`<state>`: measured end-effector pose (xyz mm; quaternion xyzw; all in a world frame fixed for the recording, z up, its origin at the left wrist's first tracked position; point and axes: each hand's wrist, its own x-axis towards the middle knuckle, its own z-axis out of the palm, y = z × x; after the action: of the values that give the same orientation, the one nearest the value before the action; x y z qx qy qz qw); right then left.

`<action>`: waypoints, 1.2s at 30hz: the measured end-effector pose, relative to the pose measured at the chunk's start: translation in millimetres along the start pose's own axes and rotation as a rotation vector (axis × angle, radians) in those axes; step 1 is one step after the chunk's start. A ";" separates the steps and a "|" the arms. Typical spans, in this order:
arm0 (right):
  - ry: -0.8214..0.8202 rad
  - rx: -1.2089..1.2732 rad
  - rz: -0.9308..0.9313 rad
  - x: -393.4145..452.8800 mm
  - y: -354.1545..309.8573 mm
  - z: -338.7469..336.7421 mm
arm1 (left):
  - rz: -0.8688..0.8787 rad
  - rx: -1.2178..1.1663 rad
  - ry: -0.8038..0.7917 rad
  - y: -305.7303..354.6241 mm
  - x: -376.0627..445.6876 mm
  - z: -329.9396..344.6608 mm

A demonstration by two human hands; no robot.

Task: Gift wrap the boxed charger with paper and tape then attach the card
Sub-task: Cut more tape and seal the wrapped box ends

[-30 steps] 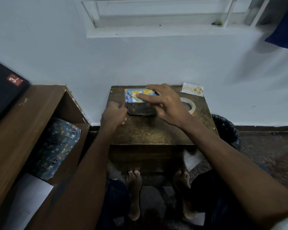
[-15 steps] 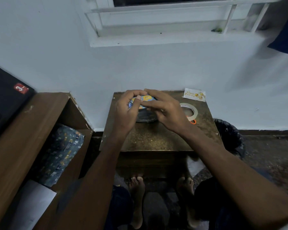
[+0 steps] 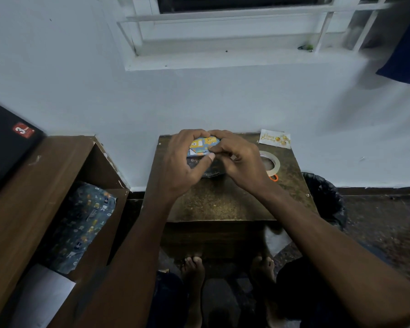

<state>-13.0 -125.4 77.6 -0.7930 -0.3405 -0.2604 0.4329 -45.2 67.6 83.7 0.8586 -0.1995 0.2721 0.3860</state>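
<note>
We see the box [image 3: 202, 145], partly wrapped in blue-and-yellow paper, at the far middle of the table [image 3: 223, 200]. The left hand [image 3: 187, 162] curls round its left end, thumb on the near edge. The right hand [image 3: 237, 157] curls round its right end, fingertips pinching the paper fold. The tape [image 3: 271, 163] lies just right of the right hand. The card [image 3: 274, 138] lies in the table's far right corner, against the wall.

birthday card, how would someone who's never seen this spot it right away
Start at the small brown table under the window, then look at its far right corner against the wall. The birthday card lies flat there, beyond the tape roll: white, rectangular, with gold lettering and balloons.
</note>
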 end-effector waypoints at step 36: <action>-0.581 -0.602 0.809 -9.6 60.7 -52.7 | 0.060 0.128 0.077 -0.4 17.3 32.1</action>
<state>21.2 -197.8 65.7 -0.9871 -0.0261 0.0688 0.1422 -21.6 40.8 76.4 0.8641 -0.1922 0.3285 0.3294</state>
